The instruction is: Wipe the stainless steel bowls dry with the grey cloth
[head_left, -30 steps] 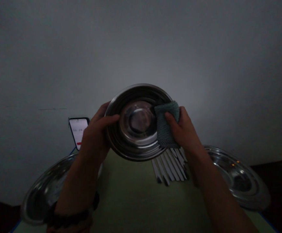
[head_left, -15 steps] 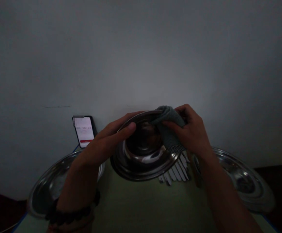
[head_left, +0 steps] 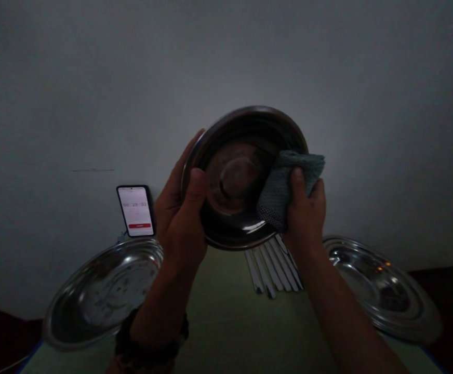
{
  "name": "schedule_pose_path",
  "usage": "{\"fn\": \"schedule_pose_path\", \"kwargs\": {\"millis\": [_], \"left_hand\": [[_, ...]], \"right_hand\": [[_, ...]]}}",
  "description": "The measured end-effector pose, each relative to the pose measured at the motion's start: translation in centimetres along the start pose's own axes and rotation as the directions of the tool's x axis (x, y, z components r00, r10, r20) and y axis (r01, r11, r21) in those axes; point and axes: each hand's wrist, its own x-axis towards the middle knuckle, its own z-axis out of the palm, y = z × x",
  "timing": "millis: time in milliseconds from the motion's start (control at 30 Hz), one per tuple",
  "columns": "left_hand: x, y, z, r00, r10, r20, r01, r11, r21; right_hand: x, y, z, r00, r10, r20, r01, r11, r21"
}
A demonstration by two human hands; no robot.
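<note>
A round, shiny metal dish [head_left: 232, 176] is raised above the table, tilted so its inside faces me. My left hand [head_left: 183, 213] grips its left rim, thumb over the inner edge and fingers behind. Folded in my right hand [head_left: 306, 208] is a grey-green cloth [head_left: 279, 189], which lies against the right side of the dish and covers part of that rim. My right thumb presses on the cloth; the other fingers are partly hidden by it.
Below the dish, several metal cutlery handles [head_left: 275, 270] lie side by side on the pale green table [head_left: 226, 322]. A large metal basin [head_left: 105, 296] stands at left, with metal dishes [head_left: 386, 291] at right. A phone [head_left: 136, 210] showing a timer leans against the wall [head_left: 226, 62].
The dish has risen and turned its inside more towards me. My right hand and the cloth have moved from its upper right rim down to its right side.
</note>
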Motion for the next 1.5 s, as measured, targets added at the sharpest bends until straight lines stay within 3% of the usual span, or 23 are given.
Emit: {"fn": "schedule_pose_path", "kwargs": {"millis": [100,200,333,467,600,700,800,967,1067,1167,1267,1333,1400,1467,1500], "left_hand": [[0.5,-1.1,-1.2,0.998,-0.024,-0.062,0.03,0.995,0.098],[1.5,-1.4,-3.1,0.979,-0.196,-0.052,0.201,0.971,0.131],[2.5,-0.5,-4.9,0.895,-0.43,0.118,0.412,0.899,0.152],[2.5,-0.2,-5.4,0.822,-0.522,0.228,0.492,0.852,0.178],[2.1,-0.8,-5.2,0.783,-0.538,0.312,0.509,0.843,0.175],[2.0,-0.9,-5.1,0.807,-0.506,0.306,0.48,0.863,0.161],[2.0,-0.4,-5.0,0.854,-0.46,0.244,0.433,0.888,0.158],[2.1,-0.2,-4.4,0.917,-0.371,0.143,0.358,0.927,0.109],[1.8,-1.3,-3.4,0.97,-0.235,-0.058,0.229,0.969,-0.091],[1.4,-2.3,-2.3,0.932,-0.193,-0.305,0.131,0.968,-0.213],[1.1,-2.6,-1.8,0.898,-0.197,-0.394,0.109,0.966,-0.236],[1.3,-2.2,-2.1,0.919,-0.239,-0.313,0.162,0.954,-0.251],[1.7,-1.5,-3.0,0.942,-0.31,-0.129,0.27,0.928,-0.256],[2.2,-0.6,-4.2,0.931,-0.355,0.087,0.366,0.893,-0.264],[2.4,-0.2,-4.7,0.904,-0.391,0.173,0.424,0.871,-0.248]], "right_hand": [[-0.6,1.0,0.9,0.984,0.153,0.091,-0.159,0.985,0.064],[-0.4,1.4,0.8,0.969,0.185,0.166,-0.198,0.978,0.067],[0.8,0.6,-0.6,0.947,0.112,0.301,-0.111,0.994,-0.022],[1.6,-0.4,-1.8,0.899,0.017,0.437,0.028,0.995,-0.098],[1.6,-0.3,-1.8,0.899,0.045,0.436,0.0,0.995,-0.103],[1.0,0.2,-1.1,0.943,0.005,0.333,0.018,0.998,-0.067],[0.3,0.7,-0.2,0.975,-0.009,0.224,0.011,1.0,-0.011],[-0.8,0.7,0.9,0.986,0.09,0.141,-0.098,0.994,0.049],[-2.4,0.5,1.7,0.973,0.222,0.066,-0.23,0.96,0.16],[-4.3,0.6,2.8,0.923,0.378,0.068,-0.384,0.903,0.194],[-4.6,1.2,3.2,0.91,0.396,0.12,-0.413,0.89,0.194],[-3.7,1.5,2.7,0.924,0.353,0.148,-0.379,0.901,0.214],[-2.2,1.5,1.7,0.936,0.308,0.172,-0.341,0.915,0.216],[-0.7,1.1,0.5,0.939,0.252,0.232,-0.296,0.939,0.176],[-0.1,0.8,0.0,0.936,0.207,0.285,-0.255,0.957,0.141]]}}
